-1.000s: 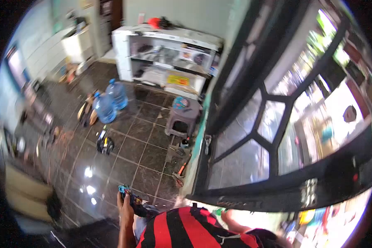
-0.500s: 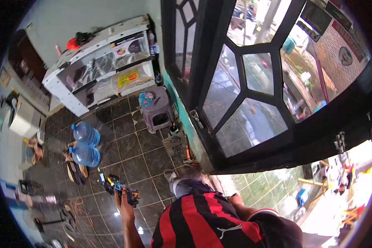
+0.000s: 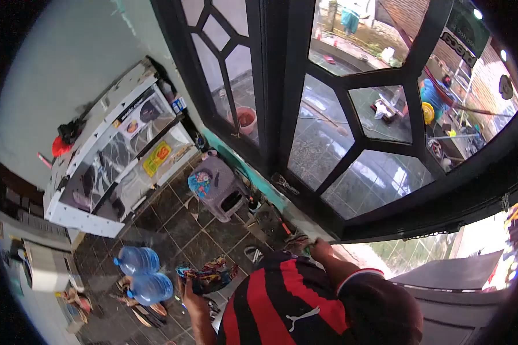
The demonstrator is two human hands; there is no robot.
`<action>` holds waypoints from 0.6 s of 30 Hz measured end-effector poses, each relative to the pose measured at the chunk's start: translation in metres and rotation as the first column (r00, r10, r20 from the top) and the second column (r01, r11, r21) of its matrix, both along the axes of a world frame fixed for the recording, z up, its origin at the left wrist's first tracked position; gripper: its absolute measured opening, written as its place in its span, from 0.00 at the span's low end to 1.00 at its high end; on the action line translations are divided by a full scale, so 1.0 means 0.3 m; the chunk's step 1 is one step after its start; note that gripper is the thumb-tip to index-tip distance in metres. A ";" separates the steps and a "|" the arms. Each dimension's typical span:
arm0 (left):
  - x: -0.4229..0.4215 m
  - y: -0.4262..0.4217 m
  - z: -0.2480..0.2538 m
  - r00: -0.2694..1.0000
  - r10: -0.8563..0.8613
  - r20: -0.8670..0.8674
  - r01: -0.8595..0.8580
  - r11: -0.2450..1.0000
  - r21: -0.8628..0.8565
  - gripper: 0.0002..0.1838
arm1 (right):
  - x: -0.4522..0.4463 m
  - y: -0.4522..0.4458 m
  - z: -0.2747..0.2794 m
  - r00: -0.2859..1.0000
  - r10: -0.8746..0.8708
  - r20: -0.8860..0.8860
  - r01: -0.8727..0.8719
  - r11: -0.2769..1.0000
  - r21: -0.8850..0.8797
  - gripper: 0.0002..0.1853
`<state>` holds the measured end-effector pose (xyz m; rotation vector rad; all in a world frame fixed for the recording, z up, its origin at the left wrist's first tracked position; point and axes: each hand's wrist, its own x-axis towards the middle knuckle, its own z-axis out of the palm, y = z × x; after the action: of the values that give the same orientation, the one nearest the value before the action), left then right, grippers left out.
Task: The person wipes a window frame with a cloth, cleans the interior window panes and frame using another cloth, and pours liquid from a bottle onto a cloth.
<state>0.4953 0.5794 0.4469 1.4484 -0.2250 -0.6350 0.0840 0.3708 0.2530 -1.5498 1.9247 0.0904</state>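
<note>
My left hand [image 3: 191, 298] is closed around one end of a multicoloured bundle [image 3: 212, 277], blue at the hand and red, yellow and dark further along. Whether it is cloth, cord or something else I cannot tell. My right hand [image 3: 322, 252] is closed in front of my red and black striped shirt [image 3: 282, 293], beside the foot of the door frame. A bit of green shows at its fingers; what it belongs to is too small to make out. A foot in a striped slipper [image 3: 253, 253] stands on the tiles between the hands.
Two blue water jugs [image 3: 149, 287] stand on the dark tiled floor, left of my left hand. A grey plastic stool [image 3: 216, 187] holds a blue patterned cloth [image 3: 200, 185]. Behind it stands a white glass-fronted cabinet [image 3: 118, 155]. A black-framed glass door [image 3: 351, 144] rises on the right.
The view has turned and shifted, so the stool and jugs sit differently. My left hand's bundle now extends more to the right. My right hand appears higher, closer to the door frame.
</note>
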 end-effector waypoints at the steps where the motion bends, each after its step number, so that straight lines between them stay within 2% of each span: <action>1: 0.044 -0.030 0.012 0.998 -0.009 -0.065 0.008 1.000 -0.018 0.17 | 0.071 -0.040 0.030 0.998 0.062 0.023 -0.061 0.997 -0.044 0.24; 2: 0.082 -0.070 0.047 0.997 -0.035 -0.068 0.035 0.999 -0.003 0.16 | 0.136 -0.080 0.069 0.991 0.125 0.038 -0.122 0.989 -0.090 0.23; 5: 0.206 -0.156 0.130 0.976 -0.211 -0.055 0.210 0.977 -0.032 0.15 | 0.314 -0.154 0.188 0.988 0.141 0.065 -0.130 0.979 -0.157 0.23; 6: 0.248 -0.197 0.112 0.983 -0.148 -0.111 0.140 0.988 -0.071 0.15 | 0.360 -0.169 0.196 0.986 0.145 0.077 -0.128 0.974 -0.189 0.23; 9: 0.362 -0.308 0.062 0.988 -0.147 -0.051 0.146 0.989 -0.021 0.14 | 0.468 -0.180 0.215 0.985 0.138 0.100 -0.106 0.955 -0.276 0.23; 11: 0.439 -0.371 0.037 0.962 -0.217 -0.164 0.212 0.976 -0.045 0.15 | 0.524 -0.142 0.259 0.988 0.120 0.096 -0.083 0.943 -0.321 0.23; 13: 0.547 -0.437 -0.010 0.911 -0.278 -0.305 0.266 0.961 -0.081 0.15 | 0.575 -0.091 0.319 0.997 0.017 0.081 0.009 0.953 -0.301 0.23; 14: 0.606 -0.451 -0.014 0.870 -0.403 -0.283 0.399 0.914 -0.076 0.23 | 0.600 -0.065 0.333 0.997 -0.031 0.073 0.052 0.954 -0.296 0.22; 17: 0.640 -0.551 0.086 0.855 -0.434 -0.283 0.420 0.901 -0.112 0.21 | 0.616 0.064 0.228 0.989 -0.145 0.021 0.139 0.884 -0.447 0.21; 18: 0.638 -0.583 0.133 0.862 -0.396 -0.316 0.399 0.915 -0.057 0.23 | 0.620 0.102 0.206 0.980 -0.192 0.055 0.198 0.893 -0.405 0.21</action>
<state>0.6866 0.4043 0.4869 1.2913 -0.2661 -1.2027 0.2699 0.4014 0.3150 -1.5923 2.1739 -0.4376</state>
